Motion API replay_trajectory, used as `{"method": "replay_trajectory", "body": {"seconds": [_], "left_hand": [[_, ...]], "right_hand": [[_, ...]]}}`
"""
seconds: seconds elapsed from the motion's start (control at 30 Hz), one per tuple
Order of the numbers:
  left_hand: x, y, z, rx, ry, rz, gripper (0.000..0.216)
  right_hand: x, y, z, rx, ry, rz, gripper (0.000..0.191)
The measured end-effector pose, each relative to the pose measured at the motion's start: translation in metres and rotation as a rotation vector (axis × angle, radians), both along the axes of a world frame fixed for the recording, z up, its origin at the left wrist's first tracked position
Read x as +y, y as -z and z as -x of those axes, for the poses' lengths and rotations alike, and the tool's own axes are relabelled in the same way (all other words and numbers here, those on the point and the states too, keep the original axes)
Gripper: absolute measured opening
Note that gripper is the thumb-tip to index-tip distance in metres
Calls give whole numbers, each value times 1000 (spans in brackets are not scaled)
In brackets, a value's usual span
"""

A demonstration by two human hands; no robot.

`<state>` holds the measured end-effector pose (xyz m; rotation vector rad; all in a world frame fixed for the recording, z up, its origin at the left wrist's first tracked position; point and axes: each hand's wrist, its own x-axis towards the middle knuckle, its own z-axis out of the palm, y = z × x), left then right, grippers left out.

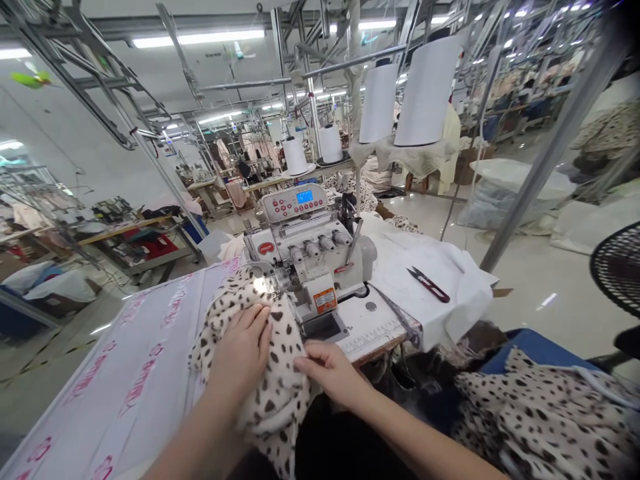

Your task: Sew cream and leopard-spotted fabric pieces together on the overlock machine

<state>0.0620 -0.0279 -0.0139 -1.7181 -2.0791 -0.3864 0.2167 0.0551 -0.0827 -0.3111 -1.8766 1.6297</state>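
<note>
A cream fabric piece with dark spots [283, 339] lies at the left side of a white overlock sewing machine [320, 250] and hangs down over the table's front. My left hand [246, 343] rests flat on the fabric, its fingers stretched toward the lit needle area. The needle itself is too small to make out. Lower and to the right, my right hand [333, 373] pinches the fabric's right edge between thumb and fingers. Above the hands, the machine's control panel [295, 202] shows a lit blue display.
Thread snips [429, 285] lie on white cloth [450, 260] right of the machine. White thread cones [427, 90] stand behind it. More spotted fabric [545, 413] is heaped at lower right, near a black fan [617, 267]. A printed plastic-covered tabletop [125, 360] extends left.
</note>
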Motion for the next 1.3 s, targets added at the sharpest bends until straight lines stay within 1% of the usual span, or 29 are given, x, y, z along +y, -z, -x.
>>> {"method": "replay_trajectory", "body": {"seconds": [0.07,0.17,0.27,0.33,0.43,0.5,0.53,0.6,0.67,0.7,0.73,0.8,0.83,0.87,0.93,1.0,1.03,1.07,1.1,1.17,1.23,1.3], "left_hand": [[4,-1,4,3,5,19,38],[12,-6,16,-56,34,74,40],[23,-13,34,-115,79,119,40],[31,-18,48,-139,110,128,39],[37,-23,62,-188,156,121,36],[30,-22,62,-223,156,75,36],[22,-20,57,-238,143,23,35],[-5,-10,40,-244,115,-150,29],[-39,9,17,-212,124,-339,19],[-58,20,5,-185,144,-381,19],[-75,34,-6,-143,180,-392,23],[-105,63,-24,-60,242,-351,32],[-116,78,-31,-35,260,-324,37],[-124,93,-37,-24,264,-302,41],[-131,116,-43,-39,231,-291,48],[-131,131,-45,-52,172,-318,51],[-128,135,-44,-45,149,-343,49],[-126,136,-43,-35,143,-358,46],[-124,135,-42,-23,158,-361,41],[-123,128,-38,-7,231,-351,33],[-125,117,-35,-25,303,-341,31],[-131,103,-36,-87,349,-373,29]], "right_hand": [[4,1,4,10,1,13,41],[14,-4,13,21,4,17,38],[22,-12,25,22,26,-34,36],[24,-14,32,18,68,-71,32],[15,-9,37,22,122,-74,21],[3,0,34,18,108,-39,15],[-4,4,31,3,90,-23,14],[-20,11,21,-53,56,-1,12],[-34,14,8,-100,29,35,15],[-41,14,2,-103,17,62,16],[-47,14,-3,-93,12,94,15],[-58,16,-12,-57,16,168,12],[-63,18,-16,-30,22,218,12],[-69,21,-18,-1,28,283,16],[-80,28,-21,74,32,446,34],[-88,34,-23,158,25,601,59],[-91,37,-24,185,18,653,70],[-93,38,-25,199,1,684,77],[-94,39,-27,194,-22,696,76],[-92,41,-31,135,-68,678,60],[-90,44,-36,61,-89,640,43],[-90,46,-40,17,-77,611,38]]}}
